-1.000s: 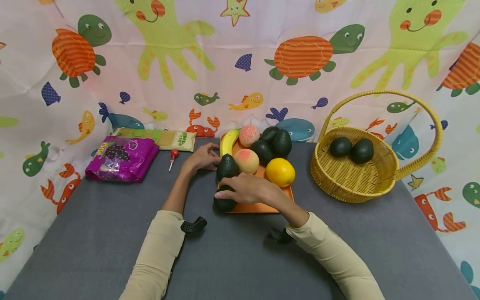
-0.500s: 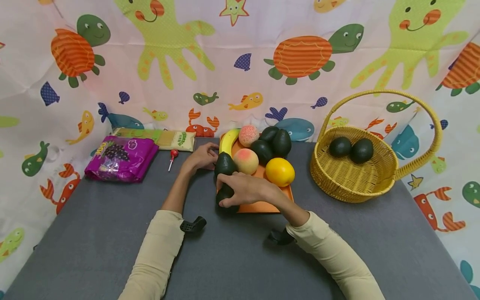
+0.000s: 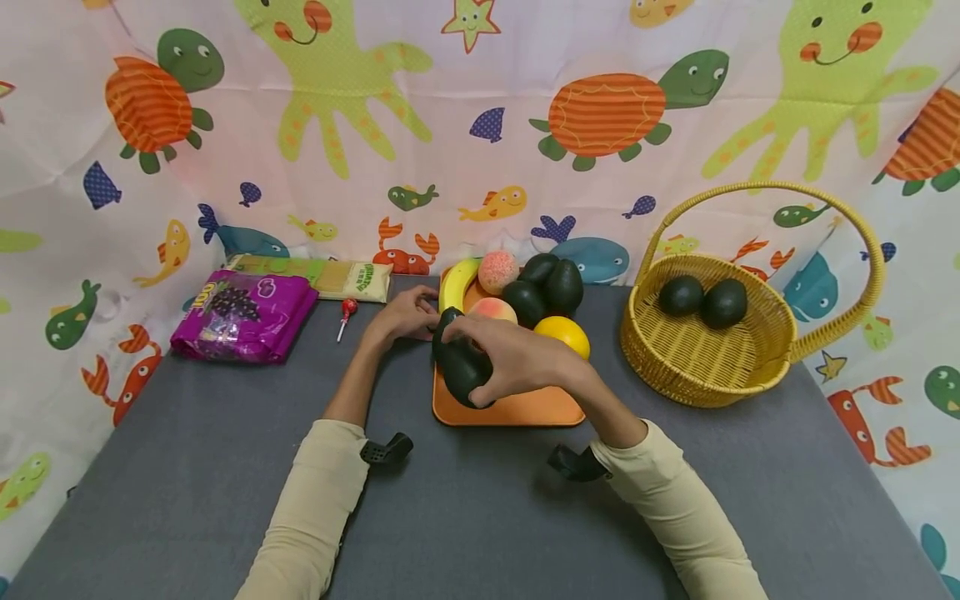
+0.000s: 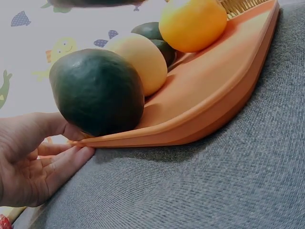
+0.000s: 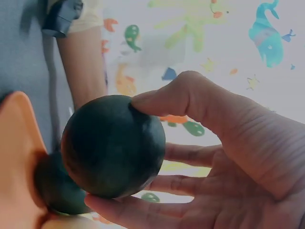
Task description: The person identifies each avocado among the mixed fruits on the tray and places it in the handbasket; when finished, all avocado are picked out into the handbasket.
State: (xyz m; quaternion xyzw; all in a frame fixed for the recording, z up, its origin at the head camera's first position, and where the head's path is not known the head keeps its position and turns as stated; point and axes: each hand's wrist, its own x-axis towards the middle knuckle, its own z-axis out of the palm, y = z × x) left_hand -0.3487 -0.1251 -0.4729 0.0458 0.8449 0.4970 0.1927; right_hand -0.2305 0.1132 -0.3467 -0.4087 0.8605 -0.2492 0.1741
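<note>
Pale backdrop [image 3: 450, 108] with orange-shelled turtles [image 3: 606, 114] and yellow-green octopuses [image 3: 327, 79] behind a grey tabletop [image 3: 480, 517].

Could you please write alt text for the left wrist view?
A left hand pinches the edge of an orange tray. A dark avocado sits nearest the hand; beyond it are a peach, a yellow fruit and more avocados.

A curtained tabletop booth, room unclear: a grey table [image 3: 480, 517] with sea-creature cloth [image 3: 465, 104] on three sides.
</note>
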